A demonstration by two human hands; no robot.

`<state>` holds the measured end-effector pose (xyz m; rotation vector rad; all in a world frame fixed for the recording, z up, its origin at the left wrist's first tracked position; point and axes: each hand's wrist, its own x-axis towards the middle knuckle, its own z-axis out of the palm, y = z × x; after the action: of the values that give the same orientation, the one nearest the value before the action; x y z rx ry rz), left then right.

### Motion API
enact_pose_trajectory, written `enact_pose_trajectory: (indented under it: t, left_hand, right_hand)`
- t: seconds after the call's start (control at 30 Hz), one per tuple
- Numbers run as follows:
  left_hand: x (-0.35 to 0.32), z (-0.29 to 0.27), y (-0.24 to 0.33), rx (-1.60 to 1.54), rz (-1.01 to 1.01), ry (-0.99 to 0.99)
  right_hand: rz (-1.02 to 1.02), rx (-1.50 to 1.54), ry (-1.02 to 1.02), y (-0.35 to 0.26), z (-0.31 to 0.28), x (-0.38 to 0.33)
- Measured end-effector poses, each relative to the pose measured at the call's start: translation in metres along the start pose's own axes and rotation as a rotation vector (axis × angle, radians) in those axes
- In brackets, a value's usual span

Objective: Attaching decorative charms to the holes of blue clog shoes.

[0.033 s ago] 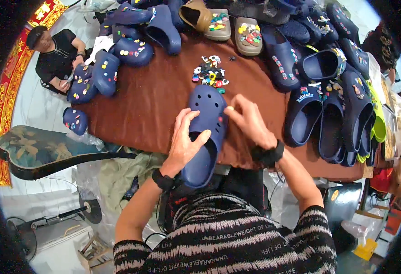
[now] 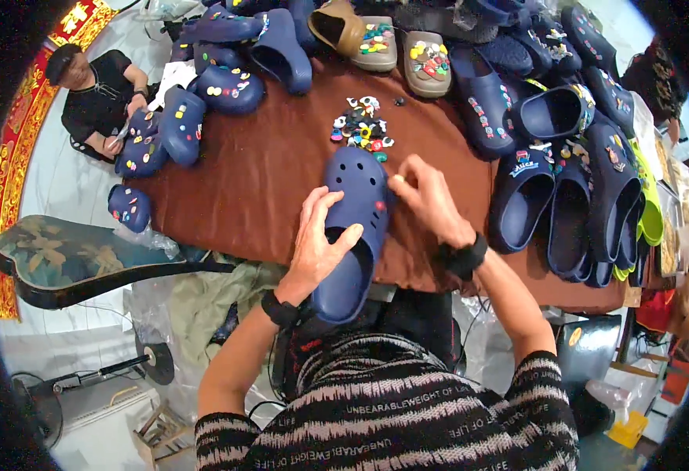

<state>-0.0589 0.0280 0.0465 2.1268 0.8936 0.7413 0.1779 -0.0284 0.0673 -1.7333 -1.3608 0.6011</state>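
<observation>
Navy clog (image 2: 352, 228) is lying toe-away from you at the near edge of the brown tabletop (image 2: 258, 180), its heel end hanging over that edge toward your lap. Your left hand (image 2: 317, 251) is wrapping its left side, thumb hooking into the foot opening, fingers lying along the outer wall, so the hand is clamping the shoe. Your right hand (image 2: 427, 200) is sitting at the toe's right side, fingertips bunched together & touching the upper near one small red charm (image 2: 379, 206) already seated in a hole (can't tell whether anything is pinched between those fingertips, too small).

Just beyond the toe, toward the table's middle, a loose pile of coloured charms (image 2: 360, 129) is lying. Along the far edge two tan clogs (image 2: 395, 43) w/ bright charms are resting among more navy ones. At the right edge a row of navy clogs (image 2: 564, 196) is packed side by side, w/ a lime-green one (image 2: 647, 204) showing at the outside. At the far-left corner several decorated navy clogs (image 2: 203, 102) are piled up.

Off the left edge, another person in a black top (image 2: 93, 94) is sitting, both hands at a decorated clog (image 2: 142, 145). Below the tabletop's left edge a dark patterned chair seat (image 2: 70, 259) is standing.
</observation>
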Motion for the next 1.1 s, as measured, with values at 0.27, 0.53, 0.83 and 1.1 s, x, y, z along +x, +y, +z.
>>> enact_pose_trajectory:
  t: [0.27, 0.53, 0.83, 1.1]
  left_hand:
    - [-0.002, -0.004, 0.004, 0.026, -0.008, -0.078]
    - [0.021, -0.03, 0.01, -0.329, -0.094, 0.168]
    - [0.043, -0.038, 0.012, -1.123, -0.304, 0.337]
    - [0.026, -0.022, 0.023, 0.092, 0.187, 0.132]
  right_hand:
    - [-0.052, -0.217, 0.037, 0.048, 0.006, 0.064]
    - [-0.213, -0.105, -0.021, 0.021, 0.019, 0.042]
    - [-0.291, -0.07, -0.114, -0.034, 0.032, 0.011]
    - [-0.282, -0.2, 0.003, -0.004, 0.024, 0.063]
